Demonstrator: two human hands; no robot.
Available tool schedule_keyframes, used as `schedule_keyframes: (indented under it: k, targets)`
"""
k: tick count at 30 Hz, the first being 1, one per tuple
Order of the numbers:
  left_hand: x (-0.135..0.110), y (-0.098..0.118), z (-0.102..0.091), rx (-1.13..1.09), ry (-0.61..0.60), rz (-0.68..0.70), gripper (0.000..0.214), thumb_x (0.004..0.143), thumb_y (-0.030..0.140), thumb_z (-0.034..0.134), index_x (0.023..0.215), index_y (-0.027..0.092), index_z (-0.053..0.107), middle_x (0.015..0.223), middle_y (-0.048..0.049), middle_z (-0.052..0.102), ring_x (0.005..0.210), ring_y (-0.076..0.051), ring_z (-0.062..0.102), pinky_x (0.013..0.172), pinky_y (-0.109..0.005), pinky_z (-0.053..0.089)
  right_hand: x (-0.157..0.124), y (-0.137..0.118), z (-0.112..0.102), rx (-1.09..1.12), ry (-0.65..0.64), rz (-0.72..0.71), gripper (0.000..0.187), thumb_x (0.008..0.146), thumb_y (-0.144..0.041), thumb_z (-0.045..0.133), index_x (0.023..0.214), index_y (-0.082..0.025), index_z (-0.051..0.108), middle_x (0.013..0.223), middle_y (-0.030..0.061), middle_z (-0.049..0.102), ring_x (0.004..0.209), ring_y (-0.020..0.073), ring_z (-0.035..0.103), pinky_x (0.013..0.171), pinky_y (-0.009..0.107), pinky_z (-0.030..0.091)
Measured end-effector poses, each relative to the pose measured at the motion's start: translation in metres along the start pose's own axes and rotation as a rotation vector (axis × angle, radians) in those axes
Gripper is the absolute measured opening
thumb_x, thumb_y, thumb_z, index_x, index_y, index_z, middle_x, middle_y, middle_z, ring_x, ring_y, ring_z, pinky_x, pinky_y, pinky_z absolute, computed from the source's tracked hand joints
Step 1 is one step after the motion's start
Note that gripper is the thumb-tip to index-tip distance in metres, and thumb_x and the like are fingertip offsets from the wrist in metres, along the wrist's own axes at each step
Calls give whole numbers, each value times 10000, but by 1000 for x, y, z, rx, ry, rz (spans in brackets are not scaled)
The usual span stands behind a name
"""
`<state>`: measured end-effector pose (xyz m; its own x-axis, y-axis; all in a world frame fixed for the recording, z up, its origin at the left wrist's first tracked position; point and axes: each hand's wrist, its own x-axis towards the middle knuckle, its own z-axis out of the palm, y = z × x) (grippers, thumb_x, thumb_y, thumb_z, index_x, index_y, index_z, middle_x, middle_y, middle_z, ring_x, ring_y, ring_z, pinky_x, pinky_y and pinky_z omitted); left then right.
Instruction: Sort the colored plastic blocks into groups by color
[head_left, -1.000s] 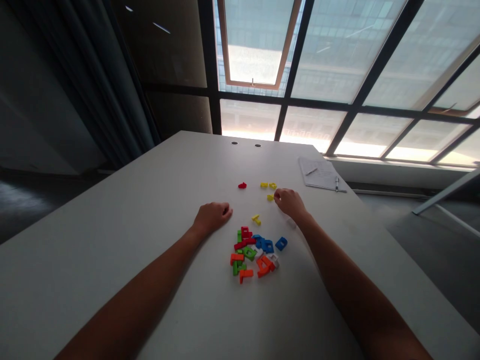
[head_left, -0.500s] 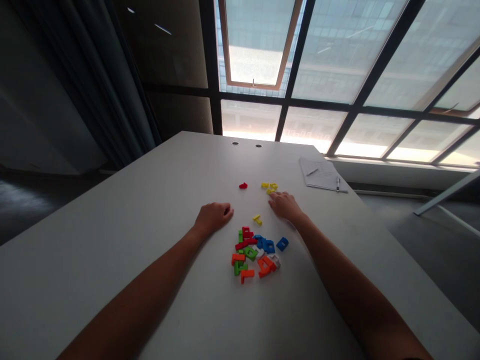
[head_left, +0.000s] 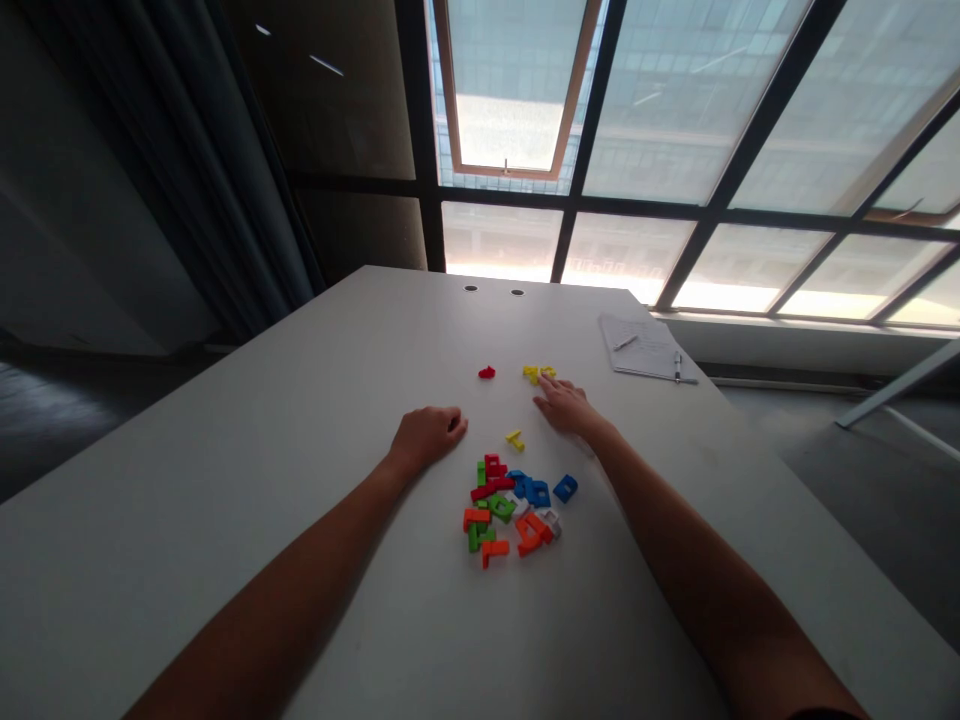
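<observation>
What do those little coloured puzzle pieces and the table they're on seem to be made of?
The coloured pieces look like plastic or painted wood: even, saturated colour and a matte finish, though they are too small to tell which. The table top looks like smooth white laminate, with a soft sheen towards the window.

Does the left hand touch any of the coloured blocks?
No, the left hand rests on the table, apart from the blocks.

Loving the colours here: the pile of plastic pieces (head_left: 510, 510) is a bright jumble of red, orange, green, blue and white, while a lone red piece (head_left: 487, 372) and some yellow pieces (head_left: 538, 374) sit apart on a pale grey tabletop (head_left: 225, 440).
</observation>
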<state>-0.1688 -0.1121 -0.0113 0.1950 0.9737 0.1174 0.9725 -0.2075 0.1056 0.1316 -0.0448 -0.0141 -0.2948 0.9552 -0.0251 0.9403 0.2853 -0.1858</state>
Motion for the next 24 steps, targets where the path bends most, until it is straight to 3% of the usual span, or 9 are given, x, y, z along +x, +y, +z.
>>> schedule_keyframes:
  k: [5,8,10,12,13,15,18,21,24]
  targets:
    - [0,-1,1,-3,4,13,408,1008,506,432,900,255,735,871,-82,772,759,-245,691,635,-319,351,1,-2,3,33,-11,-19,606,1124,-410,383,1678,-168,337,1732,169,334,1598,324,311,1275,510,265]
    - [1,-1,1,7,3,10,413,1007,507,429,905,252,737,871,-85,769,763,-245,690,630,-318,345,-3,-5,-6,38,46,-44,592,1104,-351,464,1654,-147,383,1735,195,312,1586,319,337,1256,474,309]
    - [1,-1,1,7,2,7,415,1008,509,426,904,252,735,866,-82,767,760,-244,690,618,-318,331,-9,-10,-18,55,45,-118,479,1080,-302,523,1529,-142,566,1607,209,520,1464,328,508,1183,448,400]
    - [1,-1,1,2,-1,10,414,1010,508,426,901,252,732,858,-79,766,752,-241,688,609,-318,321,-15,-18,-32,91,-18,-234,307,1051,-264,583,1293,-163,742,1301,163,748,1198,288,688,1049,381,490]
    - [1,-1,1,-1,-3,13,412,1011,507,428,900,250,730,856,-78,766,750,-239,688,609,-317,319,-18,-23,-38,113,-63,-288,240,1033,-258,621,1193,-179,780,1154,124,791,1061,253,726,973,339,513]
    - [1,-1,1,-6,-4,19,406,1011,505,434,899,248,728,854,-77,766,750,-236,687,615,-314,323,-24,-35,-45,152,-152,-371,171,983,-267,713,1114,-201,799,1025,73,792,899,202,728,853,284,518]
    - [1,-1,2,-6,4,19,401,1012,504,441,893,247,725,856,-75,768,757,-236,689,622,-311,328,-31,-50,-46,163,-249,-432,235,891,-247,827,1121,-205,799,1082,79,757,864,184,712,782,262,502]
    - [1,-1,1,-8,7,14,405,1012,506,440,885,248,725,854,-73,767,752,-237,689,615,-312,324,-31,-51,-43,147,-281,-401,251,864,-204,847,1110,-195,798,1105,89,741,875,185,709,772,258,495]
    - [0,0,0,-11,0,15,404,1011,504,439,896,251,732,850,-72,765,747,-239,687,615,-312,329,-26,-37,-42,132,-255,-338,244,873,-200,833,1113,-202,796,1087,78,762,916,200,713,805,266,497]
